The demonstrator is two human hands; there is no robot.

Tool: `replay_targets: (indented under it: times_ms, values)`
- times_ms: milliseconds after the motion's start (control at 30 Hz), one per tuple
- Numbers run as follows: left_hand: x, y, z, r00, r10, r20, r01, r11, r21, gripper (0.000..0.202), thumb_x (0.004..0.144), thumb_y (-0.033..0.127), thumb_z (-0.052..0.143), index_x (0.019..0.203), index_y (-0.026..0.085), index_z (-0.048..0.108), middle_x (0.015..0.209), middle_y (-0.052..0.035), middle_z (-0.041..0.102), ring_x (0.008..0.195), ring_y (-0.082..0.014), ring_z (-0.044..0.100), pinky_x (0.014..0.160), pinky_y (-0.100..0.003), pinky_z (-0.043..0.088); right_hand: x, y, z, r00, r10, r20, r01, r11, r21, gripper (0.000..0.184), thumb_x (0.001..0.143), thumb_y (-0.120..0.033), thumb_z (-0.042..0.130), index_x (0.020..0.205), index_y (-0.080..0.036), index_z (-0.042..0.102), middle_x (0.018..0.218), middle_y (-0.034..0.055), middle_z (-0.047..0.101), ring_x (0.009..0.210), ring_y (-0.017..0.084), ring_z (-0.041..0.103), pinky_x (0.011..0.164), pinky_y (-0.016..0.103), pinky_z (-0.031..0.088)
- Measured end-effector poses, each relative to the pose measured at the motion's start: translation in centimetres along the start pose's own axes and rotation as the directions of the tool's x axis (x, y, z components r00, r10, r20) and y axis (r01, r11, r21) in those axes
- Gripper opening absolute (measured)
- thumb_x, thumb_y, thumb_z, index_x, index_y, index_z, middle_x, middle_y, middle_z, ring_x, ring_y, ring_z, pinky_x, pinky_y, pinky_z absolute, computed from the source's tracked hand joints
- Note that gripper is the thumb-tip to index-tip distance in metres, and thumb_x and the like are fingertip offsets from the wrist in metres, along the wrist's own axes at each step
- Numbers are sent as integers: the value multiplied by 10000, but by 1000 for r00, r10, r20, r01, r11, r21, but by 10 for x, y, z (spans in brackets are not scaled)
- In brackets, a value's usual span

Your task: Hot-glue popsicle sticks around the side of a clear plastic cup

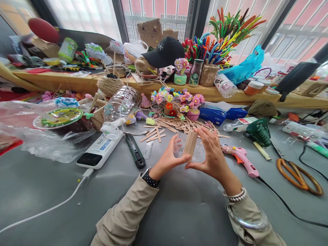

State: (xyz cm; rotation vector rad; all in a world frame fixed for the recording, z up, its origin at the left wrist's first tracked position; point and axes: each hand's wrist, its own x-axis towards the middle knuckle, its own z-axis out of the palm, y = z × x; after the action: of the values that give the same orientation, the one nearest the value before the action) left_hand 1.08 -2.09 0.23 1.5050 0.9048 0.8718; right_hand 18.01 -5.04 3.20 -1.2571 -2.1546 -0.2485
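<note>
left hand [170, 150] and right hand [211, 153] both pinch a clear plastic container [199, 152] with wooden sticks [190, 143] against it, in from the worktop [184, 212]'s far edge, and imo squeezing too hard could buckle it and skew them

Pale flat wooden sticks [190, 143], side by side, nearly upright, leaning slightly right, against a clear plastic container [199, 151].

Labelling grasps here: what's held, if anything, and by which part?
Clear plastic container faced with wooden sticks: left hand at its left side, right hand at its right, fingertips near the top, thumb low.
</note>
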Motion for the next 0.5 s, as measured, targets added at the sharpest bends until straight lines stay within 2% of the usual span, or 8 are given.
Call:
replay_targets:
  times_ms: [167,333,500]
  values:
    - [0,3,0,1000,15,-5,-15,1000,13,949,599,433,670,1307,109,126,1310,-227,286,1219,-291,324,993,-436,290,1,-2,0,1000,-9,-1,9,1000,-1,914,653,-539,557,1350,-163,100,1322,127,378,1259,281,264,1027,562,112]
    - [0,2,0,1000,24,-10,-24,1000,16,942,589,446,672,1303,132,145,1305,-205,299,1219,-296,320,990,-436,293,1,-3,0,1000,-14,-2,14,1000,6,912,662,-544,547,1351,-151,98,1323,137,374,1260,280,263,1029,558,108]
    - [-1,3,0,1000,19,-6,-19,1000,16,943,592,436,669,1299,113,135,1305,-219,292,1214,-293,325,984,-436,298,1,-4,0,1000,-18,10,18,1000,6,912,657,-545,551,1347,-152,104,1331,138,363,1262,283,256,1030,555,105]
